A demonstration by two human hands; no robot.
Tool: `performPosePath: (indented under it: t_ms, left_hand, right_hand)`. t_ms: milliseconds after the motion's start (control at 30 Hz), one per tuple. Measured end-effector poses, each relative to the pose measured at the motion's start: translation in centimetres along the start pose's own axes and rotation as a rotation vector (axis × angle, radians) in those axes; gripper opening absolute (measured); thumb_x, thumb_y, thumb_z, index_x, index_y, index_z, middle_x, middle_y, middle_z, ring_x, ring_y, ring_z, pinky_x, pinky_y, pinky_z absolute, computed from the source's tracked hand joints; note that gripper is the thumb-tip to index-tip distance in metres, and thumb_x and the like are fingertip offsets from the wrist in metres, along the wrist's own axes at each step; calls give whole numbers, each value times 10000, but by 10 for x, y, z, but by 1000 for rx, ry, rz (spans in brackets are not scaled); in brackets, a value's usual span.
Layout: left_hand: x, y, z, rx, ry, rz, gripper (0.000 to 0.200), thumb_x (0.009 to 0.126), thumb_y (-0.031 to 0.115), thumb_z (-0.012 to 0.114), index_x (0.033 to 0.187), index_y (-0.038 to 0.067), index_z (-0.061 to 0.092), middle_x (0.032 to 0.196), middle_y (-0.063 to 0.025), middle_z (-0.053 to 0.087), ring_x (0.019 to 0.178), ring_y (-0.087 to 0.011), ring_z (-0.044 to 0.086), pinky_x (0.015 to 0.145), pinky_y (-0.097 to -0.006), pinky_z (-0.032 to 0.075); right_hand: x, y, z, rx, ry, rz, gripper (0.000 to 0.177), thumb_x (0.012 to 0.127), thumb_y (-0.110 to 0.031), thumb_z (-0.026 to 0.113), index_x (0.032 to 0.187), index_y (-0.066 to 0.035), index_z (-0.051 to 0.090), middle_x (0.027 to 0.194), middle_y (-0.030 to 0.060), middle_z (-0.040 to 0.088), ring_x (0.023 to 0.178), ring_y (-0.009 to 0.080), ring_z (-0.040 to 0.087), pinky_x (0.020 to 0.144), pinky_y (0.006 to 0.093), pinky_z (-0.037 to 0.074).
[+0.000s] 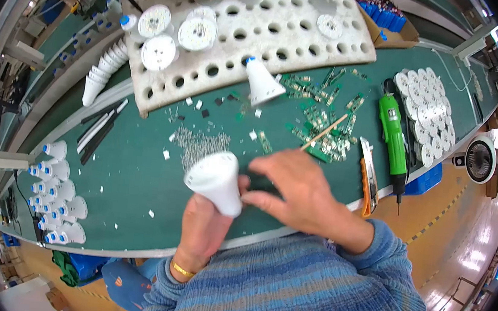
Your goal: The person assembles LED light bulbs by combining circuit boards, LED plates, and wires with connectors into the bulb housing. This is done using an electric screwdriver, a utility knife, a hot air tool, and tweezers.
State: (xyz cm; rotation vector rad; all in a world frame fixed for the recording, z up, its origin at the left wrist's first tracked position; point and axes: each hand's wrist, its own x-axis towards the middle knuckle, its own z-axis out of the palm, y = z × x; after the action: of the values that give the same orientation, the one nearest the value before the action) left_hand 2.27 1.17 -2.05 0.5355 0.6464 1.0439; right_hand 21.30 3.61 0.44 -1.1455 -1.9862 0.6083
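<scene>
My left hand [203, 228] is closed around a white cone-shaped lamp housing [222, 183], held tilted over the front of the green table with its wide end toward the upper left. On the right of the housing, my right hand [297, 191] has its thumb and fingers apart, their tips close to the housing's side. Beyond the housing lies a pile of small metal pins [201, 145]. Small green circuit boards [320, 117] are scattered past my right hand, with a thin wooden stick [324, 132] across them.
A pale board with holes [263, 23] carries several round lamp discs [198, 32]. Another white housing [261, 83] leans at its front edge. To the right lie an orange utility knife [369, 177], a green electric screwdriver [392, 131] and stacked white discs [426, 113]. Finished-looking housings [56, 196] stand left.
</scene>
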Motion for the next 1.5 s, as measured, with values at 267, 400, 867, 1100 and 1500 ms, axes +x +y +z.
performPosePath:
  t_ms: [267, 400, 867, 1100, 1500]
  left_hand:
    - [-3, 20, -20, 513, 1, 93, 715, 767, 189, 768, 1313, -68, 385, 1209, -115, 537, 1131, -201, 519, 967, -331, 413]
    - [-5, 19, -29, 745, -40, 57, 674, 706, 140, 802, 1267, -25, 465, 1109, -96, 579, 1052, -200, 563, 896, -320, 445]
    - [-2, 46, 4, 1450, -446, -129, 489, 677, 65, 690, 1153, -4, 605, 1141, -211, 615, 1052, -348, 587, 896, -398, 452]
    - [4, 51, 4, 1380, -302, -296, 399, 751, 146, 656, 1118, -8, 618, 1093, -200, 638, 989, -341, 613, 853, -364, 466]
    - [17, 46, -4, 1279, -147, -246, 321, 714, 174, 762, 983, 27, 669, 898, -108, 668, 823, -249, 633, 734, -333, 487]
  right_hand:
    - [-8, 12, -15, -67, -482, -115, 248, 811, -218, 640, 1013, -73, 642, 798, 100, 600, 850, 301, 584, 908, 442, 376]
    - [5, 20, -43, -160, -666, 21, 261, 844, -210, 602, 1083, -107, 624, 868, 104, 642, 936, 310, 613, 1001, 509, 317]
    - [74, 193, -202, -809, 282, 327, 196, 793, -98, 559, 965, -91, 653, 784, 191, 650, 761, 372, 633, 713, 445, 496]
    - [129, 308, -253, -823, 379, 675, 348, 743, -226, 636, 1072, -115, 640, 976, 195, 664, 956, 354, 630, 854, 447, 489]
    - [153, 356, -243, -808, 626, 763, 343, 711, -319, 631, 951, -75, 662, 1002, 208, 657, 986, 372, 621, 853, 437, 500]
